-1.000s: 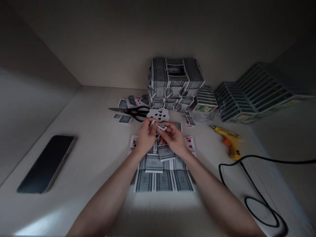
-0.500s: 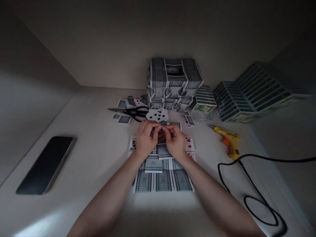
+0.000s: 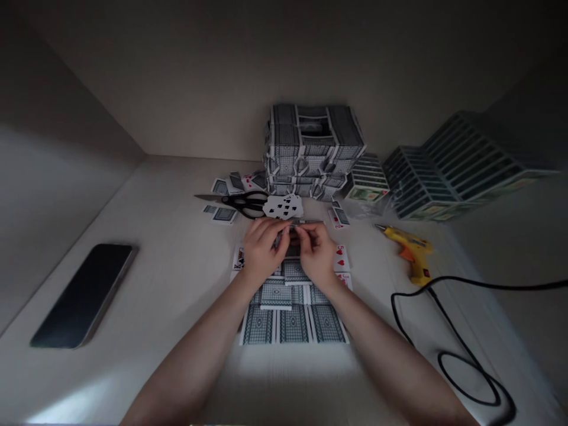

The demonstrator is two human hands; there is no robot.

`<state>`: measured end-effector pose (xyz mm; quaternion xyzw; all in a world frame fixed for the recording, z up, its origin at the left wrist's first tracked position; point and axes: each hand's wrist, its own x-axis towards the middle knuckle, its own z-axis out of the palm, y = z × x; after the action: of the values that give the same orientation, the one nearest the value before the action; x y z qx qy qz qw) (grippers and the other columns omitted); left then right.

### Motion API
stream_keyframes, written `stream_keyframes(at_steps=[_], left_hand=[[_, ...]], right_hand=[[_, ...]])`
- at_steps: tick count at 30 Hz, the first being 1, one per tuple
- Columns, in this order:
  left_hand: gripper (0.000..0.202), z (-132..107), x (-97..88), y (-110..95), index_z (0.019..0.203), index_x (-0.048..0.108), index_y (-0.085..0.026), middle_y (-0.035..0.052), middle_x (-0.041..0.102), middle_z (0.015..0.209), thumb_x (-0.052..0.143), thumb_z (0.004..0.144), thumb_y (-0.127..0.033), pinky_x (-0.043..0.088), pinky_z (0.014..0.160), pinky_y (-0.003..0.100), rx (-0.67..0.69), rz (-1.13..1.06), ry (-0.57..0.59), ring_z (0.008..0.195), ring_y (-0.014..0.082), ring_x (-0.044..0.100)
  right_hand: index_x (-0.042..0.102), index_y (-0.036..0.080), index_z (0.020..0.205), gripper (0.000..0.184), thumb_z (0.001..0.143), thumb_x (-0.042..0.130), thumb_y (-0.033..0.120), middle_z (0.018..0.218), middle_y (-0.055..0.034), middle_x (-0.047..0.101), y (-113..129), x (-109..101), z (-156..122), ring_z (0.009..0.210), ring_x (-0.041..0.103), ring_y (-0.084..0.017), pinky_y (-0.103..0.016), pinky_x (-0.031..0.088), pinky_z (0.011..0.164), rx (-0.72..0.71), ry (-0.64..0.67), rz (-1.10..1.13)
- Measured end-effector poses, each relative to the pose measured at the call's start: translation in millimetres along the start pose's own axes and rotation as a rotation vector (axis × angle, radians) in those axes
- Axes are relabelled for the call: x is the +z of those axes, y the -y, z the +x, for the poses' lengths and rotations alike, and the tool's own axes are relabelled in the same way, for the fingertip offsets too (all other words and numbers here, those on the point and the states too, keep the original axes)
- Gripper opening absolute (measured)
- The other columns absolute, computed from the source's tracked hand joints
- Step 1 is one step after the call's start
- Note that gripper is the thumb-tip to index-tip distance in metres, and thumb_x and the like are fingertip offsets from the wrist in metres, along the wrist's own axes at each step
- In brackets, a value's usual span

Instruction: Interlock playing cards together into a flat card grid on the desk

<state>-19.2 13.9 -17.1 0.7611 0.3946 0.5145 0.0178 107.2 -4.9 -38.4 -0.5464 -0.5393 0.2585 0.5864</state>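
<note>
My left hand [image 3: 260, 248] and my right hand [image 3: 316, 251] meet above the middle of the table, fingers pinched together on a small folded playing card [image 3: 288, 235] held between them. Under them lies a flat sheet of face-down playing cards [image 3: 293, 322] joined edge to edge, with a king [image 3: 239, 259] and red heart cards [image 3: 341, 258] at its sides. A spade card [image 3: 284, 206] lies just beyond my fingers.
A boxy structure built of cards [image 3: 313, 148] stands against the back wall, with card packs [image 3: 457, 168] stacked to its right. Black scissors [image 3: 235, 201] and loose cards lie left of it. A yellow glue gun [image 3: 410, 251] with a black cord [image 3: 461, 349] is on the right. A dark phone [image 3: 84, 293] lies left.
Both hands have drawn closer together and slightly away from me, lowering the small card. My fingers now close over it more tightly.
</note>
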Motion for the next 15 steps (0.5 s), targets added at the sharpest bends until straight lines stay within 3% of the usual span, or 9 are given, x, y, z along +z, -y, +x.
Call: stream_keyframes(at_steps=[15], left_hand=[[0.004, 0.0, 0.6, 0.5, 0.083, 0.058, -0.019, 0.0028, 0.066, 0.078, 0.059, 0.079, -0.017, 0.048, 0.072, 0.032, -0.018, 0.01, -0.009, 0.076, 0.0158, 0.059]], right_hand=[[0.056, 0.021, 0.085, 0.008, 0.084, 0.051, 0.027, 0.076, -0.0011, 0.066, 3.9, -0.2, 2.4, 0.067, 0.065, -0.015, -0.029, 0.053, 0.063, -0.021, 0.01, -0.01]])
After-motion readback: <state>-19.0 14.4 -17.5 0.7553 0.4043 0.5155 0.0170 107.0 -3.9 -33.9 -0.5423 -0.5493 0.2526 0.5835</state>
